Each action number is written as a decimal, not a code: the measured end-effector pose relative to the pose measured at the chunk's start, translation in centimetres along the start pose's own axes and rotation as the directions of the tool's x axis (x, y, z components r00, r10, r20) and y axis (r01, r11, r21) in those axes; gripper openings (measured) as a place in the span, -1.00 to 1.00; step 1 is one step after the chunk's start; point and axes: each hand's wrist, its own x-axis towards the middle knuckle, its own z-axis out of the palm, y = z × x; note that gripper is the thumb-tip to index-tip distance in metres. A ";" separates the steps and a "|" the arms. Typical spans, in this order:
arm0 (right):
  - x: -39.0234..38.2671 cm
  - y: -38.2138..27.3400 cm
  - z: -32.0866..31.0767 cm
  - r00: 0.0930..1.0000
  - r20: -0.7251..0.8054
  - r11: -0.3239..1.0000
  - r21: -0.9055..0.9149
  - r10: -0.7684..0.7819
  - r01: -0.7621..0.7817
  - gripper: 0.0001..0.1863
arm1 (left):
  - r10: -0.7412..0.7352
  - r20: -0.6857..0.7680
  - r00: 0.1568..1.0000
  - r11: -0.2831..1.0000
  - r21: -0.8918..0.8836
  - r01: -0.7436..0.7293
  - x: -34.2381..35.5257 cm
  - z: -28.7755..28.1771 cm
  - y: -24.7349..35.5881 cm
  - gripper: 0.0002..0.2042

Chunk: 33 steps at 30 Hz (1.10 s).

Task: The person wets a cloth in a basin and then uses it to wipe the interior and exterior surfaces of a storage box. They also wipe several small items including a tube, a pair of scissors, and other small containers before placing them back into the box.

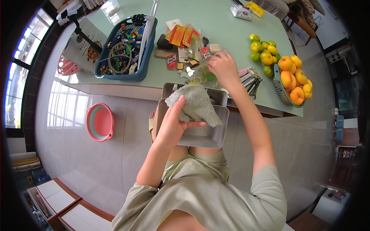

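Standing largest: bench, beyond the grey tray. Over the tray: grey cloth, left hand pinching it in its grip; neat handling is probably needing its loose corner gathered. Beyond the tray: right hand near white case, grip's contents not showing.

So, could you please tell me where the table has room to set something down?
The table is bare between the packets and the green fruit, beyond the right hand. It is crowded from the blue basket across to that hand.
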 end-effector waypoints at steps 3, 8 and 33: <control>0.6 0.0 -1.4 0.975 -0.185 0.987 0.126 0.121 -0.099 -0.89 | 0.008 -0.006 1.000 1.000 0.000 -0.008 -0.1 0.1 0.0 -0.58; 0.3 -3.0 -7.9 0.879 0.129 0.514 0.769 0.459 -0.381 -0.82 | 0.069 -0.044 0.997 0.997 0.021 -0.069 -0.5 0.1 -0.1 -0.56; -5.5 -13.1 -16.3 0.896 0.117 0.361 0.887 0.428 -0.288 -0.89 | 0.444 -0.005 0.896 0.896 -0.004 -0.444 -3.1 1.3 -2.6 -0.77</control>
